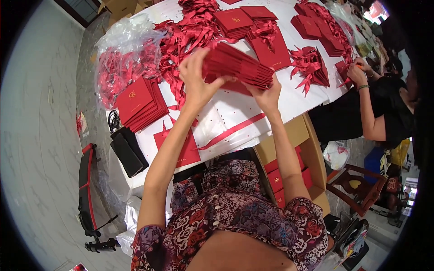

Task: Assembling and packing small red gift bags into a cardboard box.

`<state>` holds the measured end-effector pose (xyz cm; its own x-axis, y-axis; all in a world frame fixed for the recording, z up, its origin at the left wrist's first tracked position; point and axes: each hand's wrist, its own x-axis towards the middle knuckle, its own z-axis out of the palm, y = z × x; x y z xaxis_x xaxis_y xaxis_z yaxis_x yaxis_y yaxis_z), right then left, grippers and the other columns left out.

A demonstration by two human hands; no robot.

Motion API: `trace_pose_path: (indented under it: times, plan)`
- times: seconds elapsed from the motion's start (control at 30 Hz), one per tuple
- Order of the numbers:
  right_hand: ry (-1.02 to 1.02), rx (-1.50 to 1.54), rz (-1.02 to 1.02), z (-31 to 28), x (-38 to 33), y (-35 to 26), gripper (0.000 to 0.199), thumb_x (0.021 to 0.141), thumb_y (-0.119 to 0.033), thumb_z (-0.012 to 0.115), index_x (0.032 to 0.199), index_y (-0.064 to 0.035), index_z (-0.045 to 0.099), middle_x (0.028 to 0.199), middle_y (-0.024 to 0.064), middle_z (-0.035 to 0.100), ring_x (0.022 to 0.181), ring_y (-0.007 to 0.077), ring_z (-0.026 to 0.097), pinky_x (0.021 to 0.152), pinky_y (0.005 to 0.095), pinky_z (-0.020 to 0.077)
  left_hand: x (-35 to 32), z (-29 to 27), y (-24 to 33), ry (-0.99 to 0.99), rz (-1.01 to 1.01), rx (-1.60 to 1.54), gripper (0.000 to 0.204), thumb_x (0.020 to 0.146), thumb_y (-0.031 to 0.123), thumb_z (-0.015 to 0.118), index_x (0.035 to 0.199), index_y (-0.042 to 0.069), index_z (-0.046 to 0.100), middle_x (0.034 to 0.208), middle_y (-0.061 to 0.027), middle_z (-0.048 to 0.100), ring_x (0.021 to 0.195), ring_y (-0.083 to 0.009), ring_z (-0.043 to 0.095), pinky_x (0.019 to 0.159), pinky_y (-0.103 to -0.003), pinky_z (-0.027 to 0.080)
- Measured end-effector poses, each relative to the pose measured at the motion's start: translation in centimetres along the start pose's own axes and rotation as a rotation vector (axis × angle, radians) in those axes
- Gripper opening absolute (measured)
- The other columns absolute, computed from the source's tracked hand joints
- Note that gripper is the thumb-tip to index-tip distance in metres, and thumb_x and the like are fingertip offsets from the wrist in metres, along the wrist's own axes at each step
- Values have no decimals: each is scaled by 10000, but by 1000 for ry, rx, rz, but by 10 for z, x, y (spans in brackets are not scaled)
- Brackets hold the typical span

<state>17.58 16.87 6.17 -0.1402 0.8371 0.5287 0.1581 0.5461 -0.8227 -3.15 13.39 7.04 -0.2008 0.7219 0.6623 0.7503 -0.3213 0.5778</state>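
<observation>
Both hands grip a thick stack of flat red folded paper bags [237, 67] above the white bench [289, 101]: left hand [197, 79] and right hand [266, 95] fingers clenched on opposite ends. It looks light, stiff edgewise, and slippery enough to fan apart; squeezing both ends seems best.

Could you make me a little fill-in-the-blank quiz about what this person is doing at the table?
1. Both hands, the left hand and the right hand, grip one stack of folded paper bags whose colour is ____.
2. The loose ribbons heaped on the white table are ____ in colour.
3. The cardboard box holding more red bags stands at the person's ____ side.
4. The clear plastic bag lies to the ____ of the held stack.

Missing words: red; red; right; left
</observation>
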Motion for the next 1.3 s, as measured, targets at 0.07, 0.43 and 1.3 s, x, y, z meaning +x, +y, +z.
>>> trace_pose_path:
  times: [0.07, 0.43, 1.3]
  plan:
    - [21, -87, -81, 0, 15, 4, 371, 691, 20, 791, 998, -40, 592, 918, 106, 697, 844, 187, 683, 746, 298, 523, -3, 4, 8, 66, -72, 16, 846, 687, 348, 870, 1373, 62, 466, 1332, -178, 506, 1206, -297, 449, 1012, -414, 375]
    - [-257, -556, -590, 20, -30, 59, 264, 659, -77, 667, 915, -45, 616, 939, 103, 623, 929, 313, 619, 805, 420, 479, -51, 72, -30, -95, -1344, -1242, 402, 869, 209, 743, 1200, 38, 595, 1128, -108, 674, 972, -226, 683, 811, -372, 595]
    - [-82, -482, 101, -41, -102, 62, 337, 791, -45, 706, 1095, -7, 567, 1153, 203, 522, 1102, 367, 508, 959, 427, 420, 30, 176, -54, -310, -1028, -41, 780, 755, 480, 798, 1275, -35, 528, 1223, -226, 623, 1093, -388, 626, 959, -429, 509]
